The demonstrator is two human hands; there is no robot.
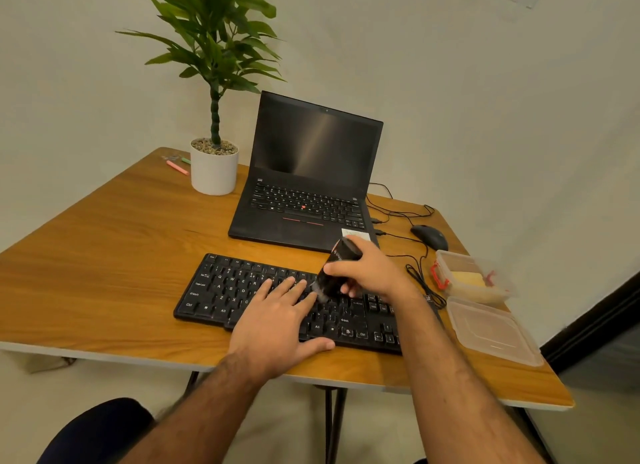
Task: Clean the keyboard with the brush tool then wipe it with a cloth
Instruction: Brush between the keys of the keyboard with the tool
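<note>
A black keyboard point(221, 290) lies across the near part of the wooden table point(114, 256). My left hand point(273, 321) rests flat on its middle keys, fingers spread, thumb at the front edge. My right hand point(367, 273) grips a black brush tool point(334, 273), tilted, its pale bristles touching the keys just right of my left fingertips. A yellow cloth point(472, 283) sits inside a clear plastic box point(450, 259) with red clips at the right.
An open black laptop point(311, 186) stands behind the keyboard, with a potted plant point(214, 166) to its left. A black mouse point(429, 237) and tangled cables lie at the right. The box's clear lid point(495, 332) lies near the right table edge. Pink and green markers sit far left.
</note>
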